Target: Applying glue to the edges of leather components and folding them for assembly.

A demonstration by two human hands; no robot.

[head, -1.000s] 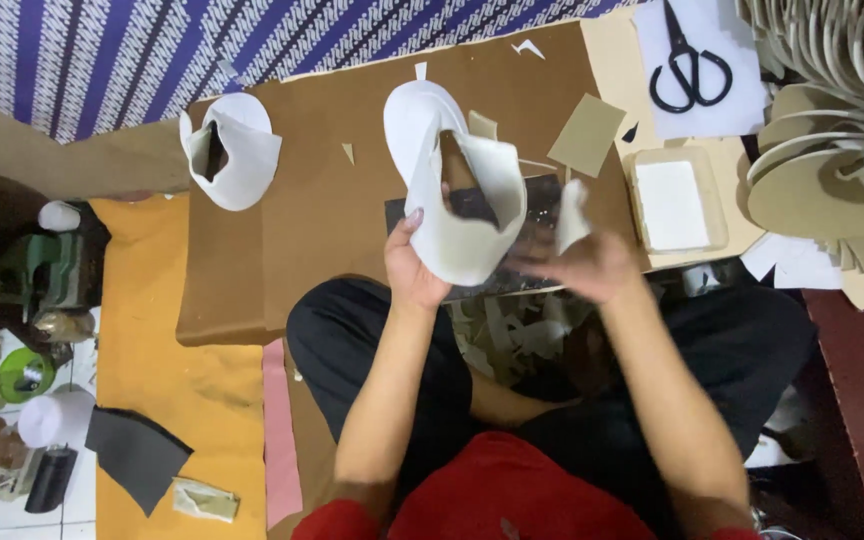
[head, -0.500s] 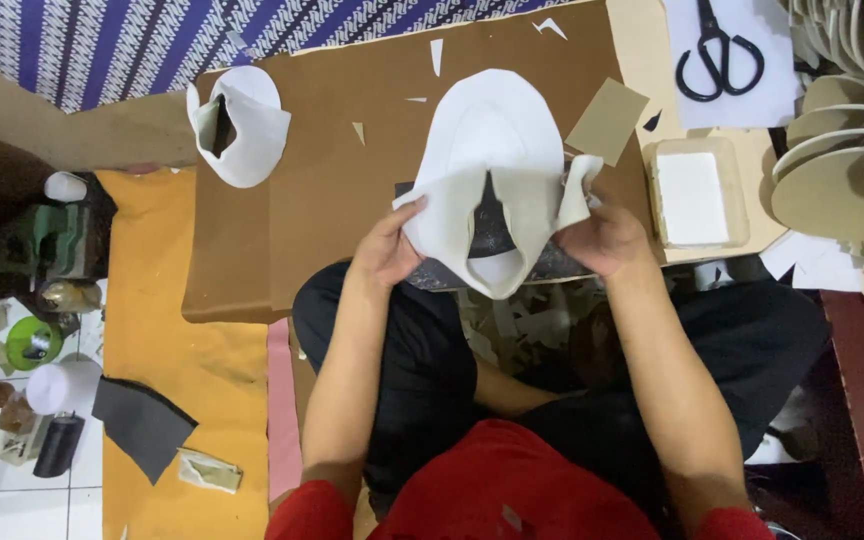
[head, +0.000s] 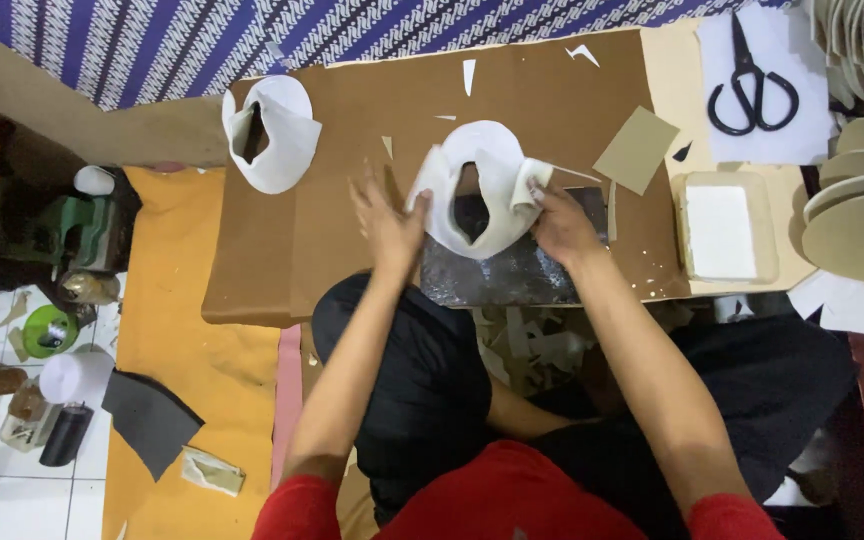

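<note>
Tabletop [head: 352,150] of brown board carries the work, laid low in front of the seated person; upon it, near the front edge, lies a dark speckled rectangular slab [head: 522,270], and over that slab sits the white curved sheet-material piece with a central slot-shaped opening [head: 482,180]; judged light, thin and pliable, since its edges curl and fold; likely to crease if pinched hard, so best taken at the two outer flaps rather than across the opening; left hand [head: 387,225] lies spread, fingers wide, against the piece's left edge, holding nothing closed; right hand [head: 557,220] pinches the folded right flap; a second white curved piece of the same kind [head: 282,135] rests well apart at the tabletop's left rear; stacked beige fan-shaped card cut-outs [head: 857,200] crowd the right side; a shallow beige tray with a white pad [head: 722,228] stands just beside the slab; black scissors [head: 752,85] lie on white paper at the right rear; a tan card square [head: 637,148] and small white offcuts [head: 468,75] litter the surface near the piece; none obstructs either hand.
</note>
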